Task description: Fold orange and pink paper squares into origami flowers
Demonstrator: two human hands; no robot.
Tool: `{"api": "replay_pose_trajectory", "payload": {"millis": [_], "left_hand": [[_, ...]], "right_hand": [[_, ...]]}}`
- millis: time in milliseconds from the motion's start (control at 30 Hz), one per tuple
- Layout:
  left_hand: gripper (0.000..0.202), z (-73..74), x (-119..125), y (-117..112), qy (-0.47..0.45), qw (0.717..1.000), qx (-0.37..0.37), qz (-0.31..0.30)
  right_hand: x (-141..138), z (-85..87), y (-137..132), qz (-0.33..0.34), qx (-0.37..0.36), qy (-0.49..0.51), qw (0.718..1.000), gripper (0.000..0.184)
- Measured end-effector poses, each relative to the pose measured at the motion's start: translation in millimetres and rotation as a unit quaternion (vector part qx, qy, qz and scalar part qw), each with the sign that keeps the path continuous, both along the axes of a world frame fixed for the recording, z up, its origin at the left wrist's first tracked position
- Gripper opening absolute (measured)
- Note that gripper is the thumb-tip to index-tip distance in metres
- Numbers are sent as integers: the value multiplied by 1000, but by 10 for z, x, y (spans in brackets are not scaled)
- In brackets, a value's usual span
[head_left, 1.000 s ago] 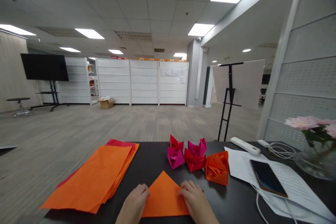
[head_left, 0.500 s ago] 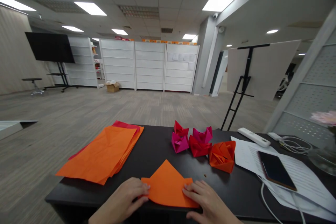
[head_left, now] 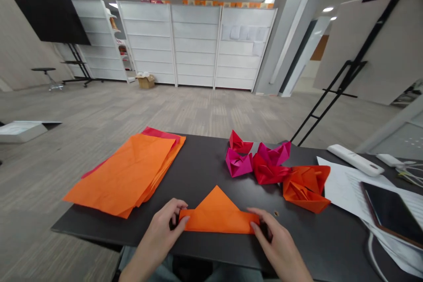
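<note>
An orange paper sheet (head_left: pixel 218 216) lies at the near edge of the black table (head_left: pixel 205 167), folded to a triangle with its lower edge turned up into a band. My left hand (head_left: pixel 163 229) pinches the band's left end, fingers closed on it. My right hand (head_left: pixel 276 240) grips the band's right end in the same way.
A stack of orange and red paper sheets (head_left: pixel 127 174) lies at the left. Several folded paper flowers, pink (head_left: pixel 238 163), red (head_left: pixel 267 172) and orange (head_left: pixel 306 187), stand behind. White papers (head_left: pixel 337 183), a phone (head_left: pixel 391 213), a remote (head_left: pixel 355 159) and cables lie at the right.
The view has tilted down. The sheet's lower edge has been folded up into a band, and both hands have shifted to its two ends.
</note>
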State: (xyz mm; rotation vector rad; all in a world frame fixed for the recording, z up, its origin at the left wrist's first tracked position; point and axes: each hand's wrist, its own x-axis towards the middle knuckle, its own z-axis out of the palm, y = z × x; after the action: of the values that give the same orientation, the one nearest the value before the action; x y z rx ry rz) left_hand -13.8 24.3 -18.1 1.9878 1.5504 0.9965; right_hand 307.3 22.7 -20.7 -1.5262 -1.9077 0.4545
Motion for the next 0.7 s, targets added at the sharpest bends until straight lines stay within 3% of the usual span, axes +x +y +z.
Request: {"api": "replay_pose_trajectory", "payload": {"millis": [167, 333, 467, 567, 633, 700], "left_hand": [[15, 31, 17, -30, 70, 994, 82, -7], [47, 194, 37, -64, 191, 942, 228, -154], [53, 378, 114, -160, 263, 924, 232, -153], [47, 389, 156, -218, 289, 915, 247, -133], [45, 338, 159, -230, 299, 908, 264, -126], [45, 279, 145, -232, 315, 900, 277, -122]], "right_hand": [[-1, -68, -22, 32, 130, -67, 989, 27], [33, 49, -62, 82, 264, -215, 937, 43], [-325, 128, -115, 140, 290, -275, 906, 52], [-644, 69, -143, 200, 274, -285, 896, 55], [-655, 24, -160, 215, 265, -292, 893, 61], [-470, 16, -191, 203, 261, -318, 889, 69]]}}
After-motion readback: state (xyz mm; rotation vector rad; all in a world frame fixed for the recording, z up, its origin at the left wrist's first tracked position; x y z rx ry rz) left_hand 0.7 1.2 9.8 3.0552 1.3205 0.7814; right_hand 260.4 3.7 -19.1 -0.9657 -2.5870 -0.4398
